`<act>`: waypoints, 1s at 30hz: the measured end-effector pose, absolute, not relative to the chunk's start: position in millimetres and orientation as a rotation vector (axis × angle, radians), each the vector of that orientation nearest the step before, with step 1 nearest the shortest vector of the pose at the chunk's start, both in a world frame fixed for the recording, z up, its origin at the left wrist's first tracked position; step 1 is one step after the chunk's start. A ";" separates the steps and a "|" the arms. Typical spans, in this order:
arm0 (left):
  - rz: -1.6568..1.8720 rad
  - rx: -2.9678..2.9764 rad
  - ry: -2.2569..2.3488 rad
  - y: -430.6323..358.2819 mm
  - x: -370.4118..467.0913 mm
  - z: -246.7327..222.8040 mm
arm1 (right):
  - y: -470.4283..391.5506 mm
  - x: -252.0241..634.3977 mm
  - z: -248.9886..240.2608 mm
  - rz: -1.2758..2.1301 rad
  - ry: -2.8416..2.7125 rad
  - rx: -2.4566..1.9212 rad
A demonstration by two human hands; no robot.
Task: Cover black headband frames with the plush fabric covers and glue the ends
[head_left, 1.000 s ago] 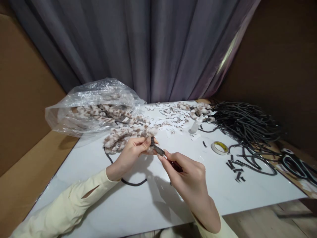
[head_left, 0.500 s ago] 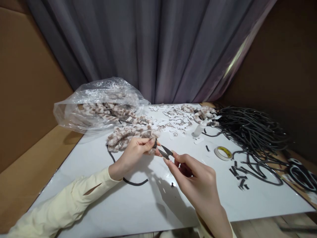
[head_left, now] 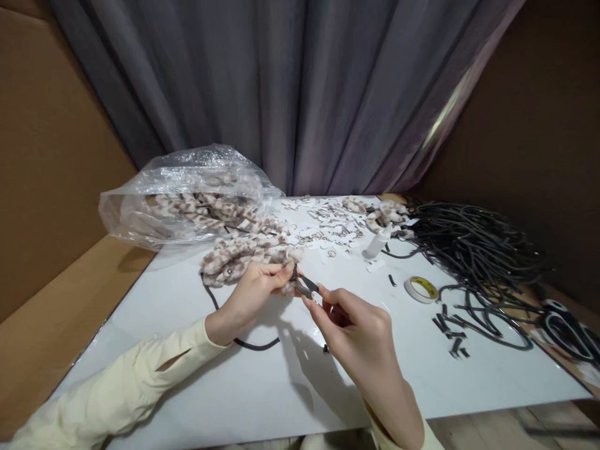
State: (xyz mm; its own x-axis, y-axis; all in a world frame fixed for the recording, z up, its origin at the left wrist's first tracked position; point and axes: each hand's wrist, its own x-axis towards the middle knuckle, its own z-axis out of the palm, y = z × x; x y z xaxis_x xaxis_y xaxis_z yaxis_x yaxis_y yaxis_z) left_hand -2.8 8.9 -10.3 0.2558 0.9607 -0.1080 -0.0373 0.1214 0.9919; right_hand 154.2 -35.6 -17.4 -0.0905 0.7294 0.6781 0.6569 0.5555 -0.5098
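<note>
My left hand (head_left: pixel 255 289) pinches the end of a brown-and-white fluffy fur strip (head_left: pixel 225 257), where a short dark piece shows at the fingertips. The rest of the strip lies bunched on the table behind the hand. In my right hand (head_left: pixel 354 322) is a pair of small dark thread snips (head_left: pixel 309 286), held by thumb and fingers. Their blades point left and reach the dark piece; whether they are cutting into it I cannot tell. A black cord (head_left: pixel 257 346) curves over the table beneath my left wrist.
A clear plastic bag (head_left: pixel 187 181) with more fur strips stands back left. Small metal rings and paper bits (head_left: pixel 328 225) lie scattered behind my hands. To the right are a small white bottle (head_left: pixel 376 244), a tape roll (head_left: pixel 420 289), cut black pieces (head_left: pixel 450 331) and heaped black cords (head_left: pixel 473 244).
My right hand has moved left with the snips, bringing the blades up to the dark piece. The left hand has stayed almost in place.
</note>
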 end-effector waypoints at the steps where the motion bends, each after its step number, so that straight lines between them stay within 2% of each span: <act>1: 0.966 1.191 1.043 8.2 -1.9 -10.6 | -35.6 153.0 -18.4 0.091 -1.788 -1.153; 11: 1.161 1.118 1.110 9.5 2.8 -18.8 | -33.5 123.5 -37.6 -0.107 -1.650 -1.153; 18: 1.119 1.109 0.987 12.2 -1.4 -17.3 | -37.2 145.8 -20.1 0.204 -1.660 -1.174; 30: 1.060 1.123 1.034 6.6 3.5 -13.4 | -37.3 153.0 -18.5 0.210 -1.701 -1.186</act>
State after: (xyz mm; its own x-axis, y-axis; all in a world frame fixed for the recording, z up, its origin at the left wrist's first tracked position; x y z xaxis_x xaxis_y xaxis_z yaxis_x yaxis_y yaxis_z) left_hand 3.5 6.6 -13.4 0.1849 0.9785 -0.0911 -0.1153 0.1137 0.9868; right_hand 153.0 -37.3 -18.5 -0.0082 0.7803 0.6253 0.6043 0.5021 -0.6186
